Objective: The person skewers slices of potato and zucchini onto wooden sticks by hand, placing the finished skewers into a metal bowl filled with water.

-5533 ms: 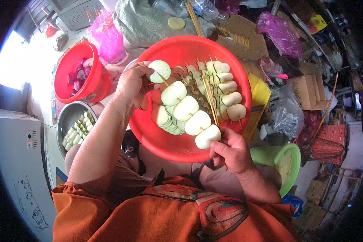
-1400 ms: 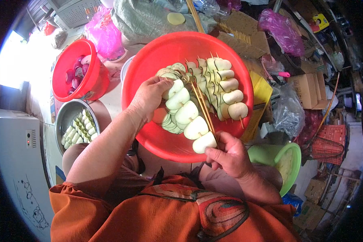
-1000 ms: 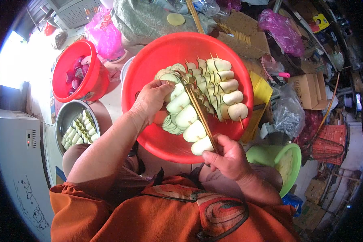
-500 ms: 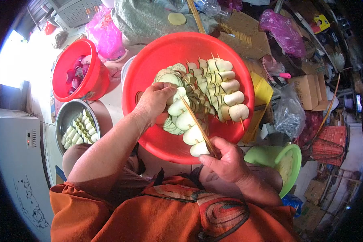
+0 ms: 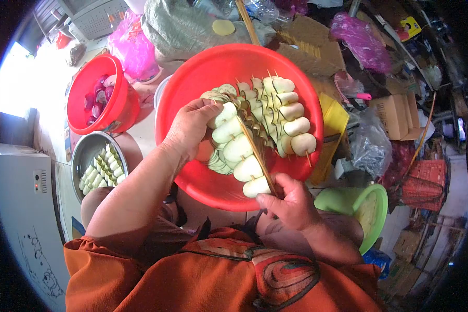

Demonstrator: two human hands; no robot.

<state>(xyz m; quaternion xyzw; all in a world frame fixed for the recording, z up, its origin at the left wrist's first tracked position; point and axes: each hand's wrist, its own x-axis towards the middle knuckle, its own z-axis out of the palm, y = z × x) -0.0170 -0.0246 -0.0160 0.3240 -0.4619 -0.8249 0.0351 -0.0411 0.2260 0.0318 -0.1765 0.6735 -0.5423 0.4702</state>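
Over the large red basin (image 5: 179, 78), my left hand (image 5: 190, 125) pinches the upper end of a skewer of pale green vegetable slices (image 5: 237, 148). My right hand (image 5: 291, 203) is closed around the lower ends of thin wooden sticks (image 5: 259, 156), at the bottom of those slices. Finished-looking skewers of folded slices (image 5: 296, 126) lie side by side in the basin's right part. Loose round slices (image 5: 219, 164) are heaped at its left, partly hidden by my left hand and the held skewer.
A smaller red bucket (image 5: 127, 99) with purple onions stands at the left, above a metal bowl (image 5: 80, 151) of more skewers. A green tub (image 5: 382, 208) is at the lower right. Cardboard (image 5: 398, 117), plastic bags (image 5: 361, 41) and a red crate (image 5: 426, 182) lie farther right.
My left hand has shifted slightly left and up with the skewer's upper end. The lowest slices have moved a little up and left, near my right hand.
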